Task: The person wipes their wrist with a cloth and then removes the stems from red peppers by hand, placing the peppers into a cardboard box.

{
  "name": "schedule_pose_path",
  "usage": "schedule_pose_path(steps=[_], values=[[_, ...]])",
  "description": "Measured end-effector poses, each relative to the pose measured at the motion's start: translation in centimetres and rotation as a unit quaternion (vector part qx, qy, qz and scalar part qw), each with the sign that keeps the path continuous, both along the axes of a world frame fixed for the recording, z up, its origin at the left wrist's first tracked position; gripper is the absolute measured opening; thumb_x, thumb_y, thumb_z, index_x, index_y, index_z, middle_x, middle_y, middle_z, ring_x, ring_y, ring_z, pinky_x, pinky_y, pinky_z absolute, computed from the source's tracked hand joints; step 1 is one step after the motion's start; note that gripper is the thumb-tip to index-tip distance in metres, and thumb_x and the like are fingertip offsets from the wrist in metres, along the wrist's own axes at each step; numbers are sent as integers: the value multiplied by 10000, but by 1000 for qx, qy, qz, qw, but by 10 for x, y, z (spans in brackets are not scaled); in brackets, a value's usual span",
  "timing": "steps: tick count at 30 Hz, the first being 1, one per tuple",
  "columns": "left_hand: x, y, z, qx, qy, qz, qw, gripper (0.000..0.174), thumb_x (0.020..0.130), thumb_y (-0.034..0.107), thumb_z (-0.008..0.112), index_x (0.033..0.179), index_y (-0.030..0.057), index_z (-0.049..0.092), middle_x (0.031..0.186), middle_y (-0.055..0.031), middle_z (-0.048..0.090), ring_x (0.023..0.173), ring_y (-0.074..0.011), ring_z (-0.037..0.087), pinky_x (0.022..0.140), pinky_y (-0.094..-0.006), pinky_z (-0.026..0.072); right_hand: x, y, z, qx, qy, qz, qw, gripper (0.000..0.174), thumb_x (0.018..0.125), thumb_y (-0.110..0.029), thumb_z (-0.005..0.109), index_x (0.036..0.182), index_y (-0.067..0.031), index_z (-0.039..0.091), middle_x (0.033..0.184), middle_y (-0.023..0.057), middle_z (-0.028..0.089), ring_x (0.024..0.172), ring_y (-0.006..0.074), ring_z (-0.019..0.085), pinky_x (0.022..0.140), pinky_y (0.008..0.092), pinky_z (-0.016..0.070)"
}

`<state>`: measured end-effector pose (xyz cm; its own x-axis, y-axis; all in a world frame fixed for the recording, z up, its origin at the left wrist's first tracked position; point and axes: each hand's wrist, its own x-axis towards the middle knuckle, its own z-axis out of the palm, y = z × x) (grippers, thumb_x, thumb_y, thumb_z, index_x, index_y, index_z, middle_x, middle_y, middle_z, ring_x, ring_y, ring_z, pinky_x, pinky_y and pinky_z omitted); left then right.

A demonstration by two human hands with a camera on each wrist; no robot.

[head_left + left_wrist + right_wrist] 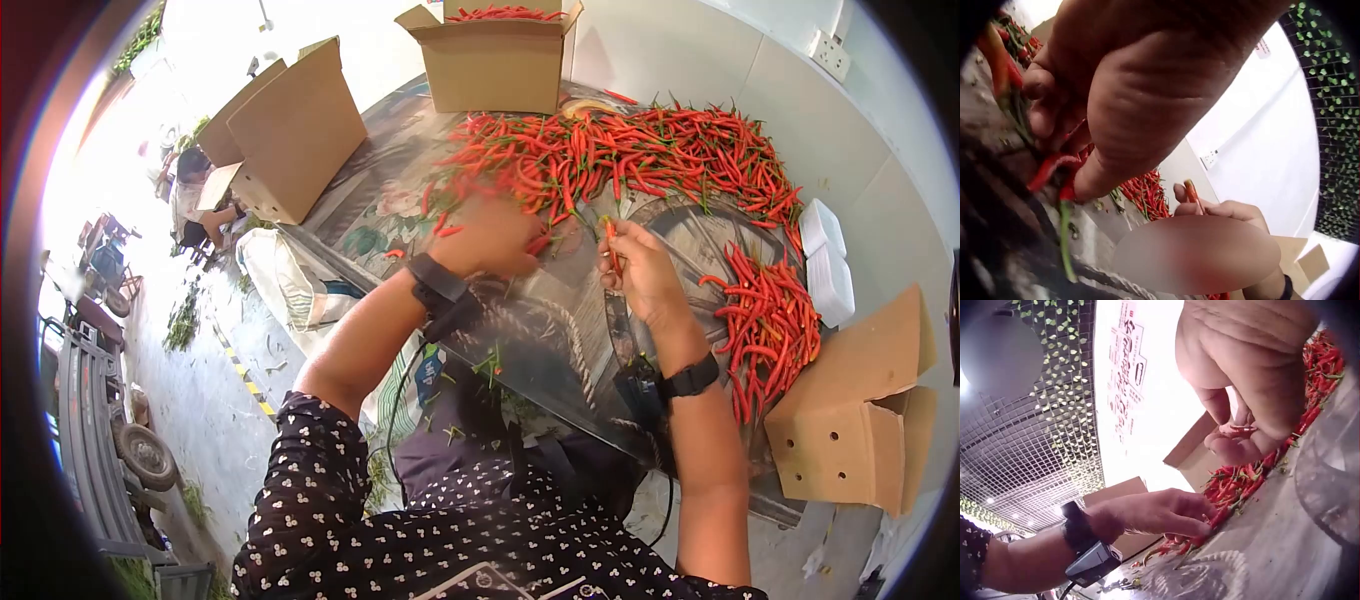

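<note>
At the near edge of the large heap of red chili peppers (pixel 650 145), my left hand (pixel 495 235) is blurred. The left wrist view shows its thumb and fingers pinching a red chili pepper (pixel 1068 191) whose green stem hangs down. Another bent red chili lies against the same fingers. To the right, my right hand (pixel 645 268) is raised a little above the table and grips a chili pepper (pixel 613 248) between thumb and curled fingers. Part of that chili shows red between the fingers in the right wrist view.
A smaller chili pile (pixel 765 325) lies at the right, beside white foam trays (pixel 827 262) and an open carton (pixel 845 425). Another carton (pixel 495 68) at the back contains chilies; one more (pixel 295 130) stands at the left. A twisted rope (pixel 575 350) lies near the table's front edge.
</note>
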<state>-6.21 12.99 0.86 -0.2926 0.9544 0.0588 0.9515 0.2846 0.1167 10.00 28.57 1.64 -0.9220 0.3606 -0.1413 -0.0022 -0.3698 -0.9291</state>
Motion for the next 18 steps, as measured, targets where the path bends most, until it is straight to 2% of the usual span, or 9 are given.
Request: schedule_pose_path(steps=[2,4,5,7,11,13,14,16,18], values=[[9,15,4,-15,6,17,1000,399,668,279,647,1010,83,583,813,-114,608,752,-292,578,669,-409,446,-7,8,-7,-11,17,-12,1000,138,876,-129,490,1003,-80,516,727,6,511,570,89,472,472,214,351],[14,29,9,-24,-133,13,991,321,719,250,623,974,58,590,773,-99,596,714,-278,567,633,-370,449,-10,16,-14,-30,39,-4,999,111,877,-140,501,972,-85,516,713,0,502,550,82,454,457,208,331],[13,35,10,-28,-133,10,991,321,719,250,623,974,58,590,773,-99,596,714,-278,567,633,-370,449,-11,20,-18,-46,60,6,997,89,877,-151,512,941,-90,515,699,-5,494,529,74,435,443,201,311],[9,47,11,57,-445,-2,893,212,810,213,547,935,50,595,755,-57,592,668,-206,553,596,-322,446,-11,25,-26,-43,74,-2,996,89,878,-157,518,935,-89,517,697,-4,495,513,72,424,433,196,307],[16,67,11,144,-537,-60,829,187,874,181,473,955,64,594,776,-20,589,642,-125,533,556,-257,435,-16,28,-38,-58,89,-43,993,98,888,-153,514,942,-72,524,684,-3,494,483,57,398,412,176,290],[29,78,18,172,-761,9,626,139,893,114,441,937,47,555,711,-29,587,519,-83,510,452,-195,395,-18,33,-34,-47,110,-62,991,102,891,-150,511,940,-62,528,679,-5,492,477,47,388,408,169,284],[28,85,12,167,-762,11,626,139,893,114,441,937,47,555,711,-29,587,519,-83,510,452,-195,395,-18,36,-31,-29,132,-78,988,107,895,-147,509,937,-52,532,674,-7,491,471,37,379,403,162,278],[25,95,0,207,-822,4,531,180,913,102,397,1034,40,513,739,-63,590,539,-112,528,444,-199,393,-20,37,-31,-34,123,-85,988,114,899,-150,505,931,-46,537,668,-10,486,469,30,372,403,159,272],[24,98,-7,198,-830,-19,521,217,914,100,388,1104,38,473,748,-87,594,549,-134,541,451,-206,406,-21,40,-33,-37,112,-90,989,122,904,-153,501,925,-40,542,661,-13,482,466,23,366,402,155,266]])
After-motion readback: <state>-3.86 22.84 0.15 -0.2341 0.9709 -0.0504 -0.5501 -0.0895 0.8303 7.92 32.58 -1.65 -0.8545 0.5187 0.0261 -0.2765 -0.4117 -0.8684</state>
